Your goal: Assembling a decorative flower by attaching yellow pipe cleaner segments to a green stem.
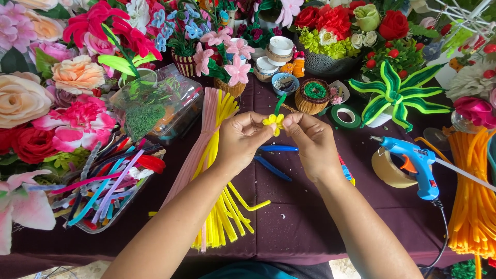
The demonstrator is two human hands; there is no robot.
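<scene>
Shaping the small yellow flower [273,122] seems to want light fingertip pinches, turning each petal evenly so the loops match. The left hand [242,138] is closed in a pinch on the flower's left side; the right hand [310,142] pinches its right side the same way. The flower is a tiny fuzzy bloom of looped yellow petals with a green stem [279,104] rising behind it, held above the purple tabletop [294,217], just right of the bundle of yellow pipe cleaners [222,170]

Left hand [242,138] and right hand [310,140] raised together, fingers [261,123] pinched, forearms angled inward
</scene>
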